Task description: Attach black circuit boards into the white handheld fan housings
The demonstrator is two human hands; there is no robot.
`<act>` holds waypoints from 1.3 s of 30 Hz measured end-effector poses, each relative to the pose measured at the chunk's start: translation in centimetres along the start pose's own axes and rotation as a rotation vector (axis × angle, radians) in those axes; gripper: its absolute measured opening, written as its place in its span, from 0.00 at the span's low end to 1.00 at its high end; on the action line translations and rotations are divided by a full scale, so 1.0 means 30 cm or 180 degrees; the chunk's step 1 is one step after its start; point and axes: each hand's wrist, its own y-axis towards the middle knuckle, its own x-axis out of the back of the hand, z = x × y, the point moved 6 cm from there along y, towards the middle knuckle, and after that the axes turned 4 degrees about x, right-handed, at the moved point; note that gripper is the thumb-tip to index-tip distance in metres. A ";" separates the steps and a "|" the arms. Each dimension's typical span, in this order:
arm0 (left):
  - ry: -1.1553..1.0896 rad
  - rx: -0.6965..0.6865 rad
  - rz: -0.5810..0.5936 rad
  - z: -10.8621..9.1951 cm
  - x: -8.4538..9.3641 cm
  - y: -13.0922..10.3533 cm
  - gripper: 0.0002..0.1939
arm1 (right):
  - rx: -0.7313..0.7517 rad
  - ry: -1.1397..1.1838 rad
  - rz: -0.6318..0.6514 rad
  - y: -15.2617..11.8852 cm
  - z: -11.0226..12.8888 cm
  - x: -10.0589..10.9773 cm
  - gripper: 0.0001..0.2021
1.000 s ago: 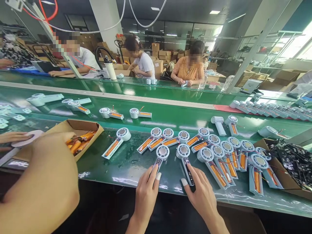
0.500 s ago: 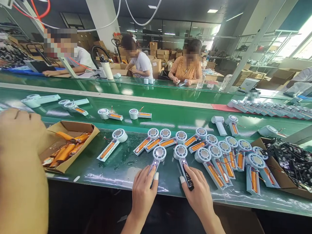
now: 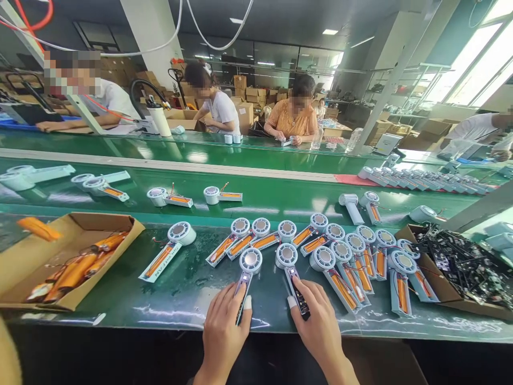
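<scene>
My left hand (image 3: 224, 321) grips the handle of a handheld fan (image 3: 250, 261), its index finger lying along the handle and a white cover on the thumb. My right hand (image 3: 318, 321) is closed around the handle of a second handheld fan (image 3: 287, 255); a dark circuit board (image 3: 300, 299) shows in that open handle. Both round heads point away from me, side by side just above the bench. Behind and to the right lie several more fans (image 3: 324, 259) with orange batteries in their handles. A single fan (image 3: 180, 233) lies to the left.
At left, a cardboard box (image 3: 132, 227) holds orange batteries; one blurred battery (image 3: 38, 228) appears above its far left side. Another person's arm (image 3: 8, 353) enters lower left. A box of dark circuit boards (image 3: 433, 275) stands right. Beyond runs a green belt (image 3: 264, 195) with fans; co-workers sit opposite.
The other person's arm has drawn back to the lower left edge, uncovering the battery box and a blurred orange battery. The view has shifted slightly. Both my hands keep their hold on the fans.
</scene>
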 end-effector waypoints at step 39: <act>-0.0754 0.0401 0.0562 -0.026 0.024 0.011 0.21 | -0.0155 -0.0051 0.0296 0.000 0.033 0.010 0.27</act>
